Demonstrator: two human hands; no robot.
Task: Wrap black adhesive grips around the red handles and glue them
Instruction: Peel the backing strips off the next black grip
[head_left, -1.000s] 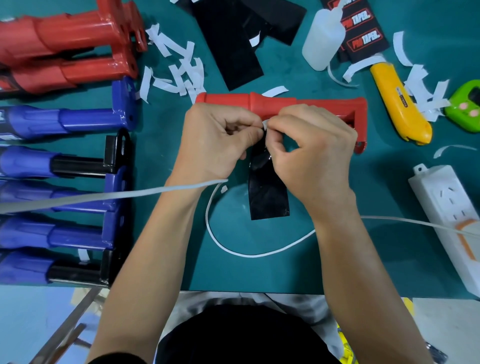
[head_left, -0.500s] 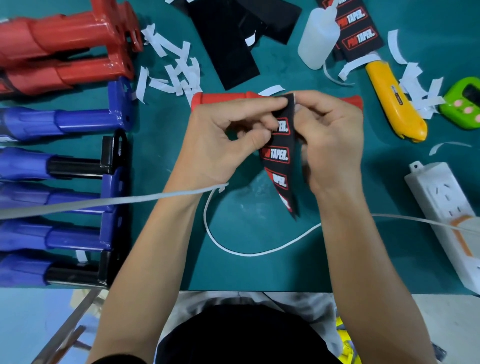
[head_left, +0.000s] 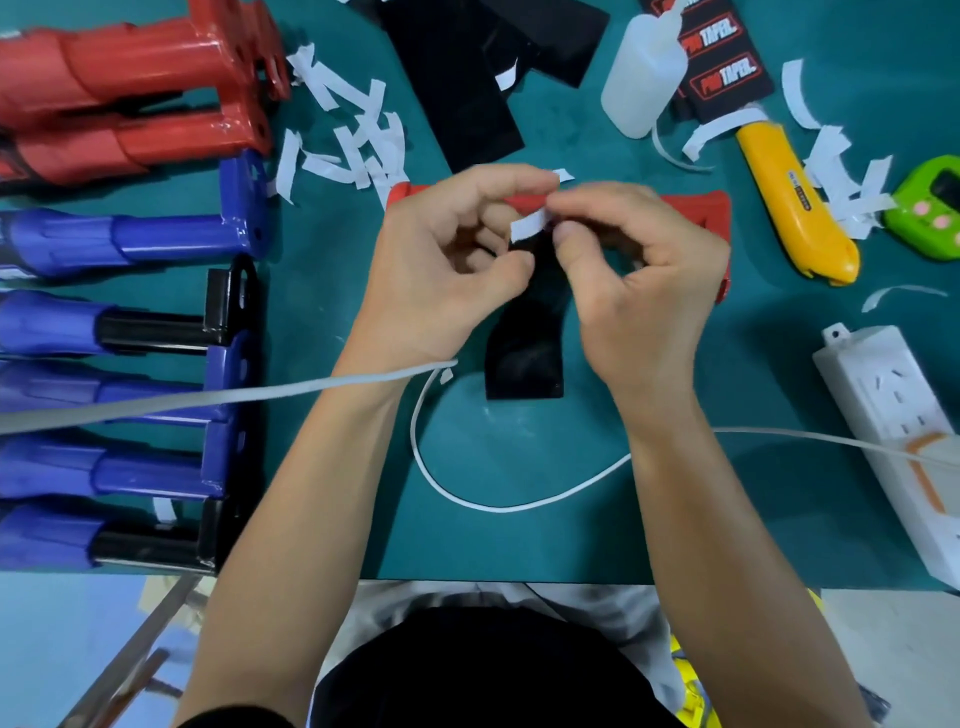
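Observation:
A red handle (head_left: 696, 205) lies across the middle of the green mat, mostly hidden behind both hands. In front of it a black adhesive grip (head_left: 524, 348) hangs down to the mat, plain black side up. My left hand (head_left: 441, 270) pinches the grip's upper edge. My right hand (head_left: 639, 280) pinches a white backing strip (head_left: 527, 227) at that same edge, partly lifted off the grip. More black grip sheets (head_left: 467, 88) lie at the back, and a white glue bottle (head_left: 641, 73) stands beside them.
Red handles (head_left: 130, 104) and blue handles (head_left: 130, 244) lie stacked along the left. Several white paper strips (head_left: 353, 135) are scattered at the back. A yellow utility knife (head_left: 789, 197), a green timer (head_left: 930, 202), a white power strip (head_left: 893, 431) and a white cable (head_left: 493, 499) lie to the right and front.
The grip was held up with its printed logos facing me half a second ago; now it hangs plain side up, and a white backing strip shows between my fingertips.

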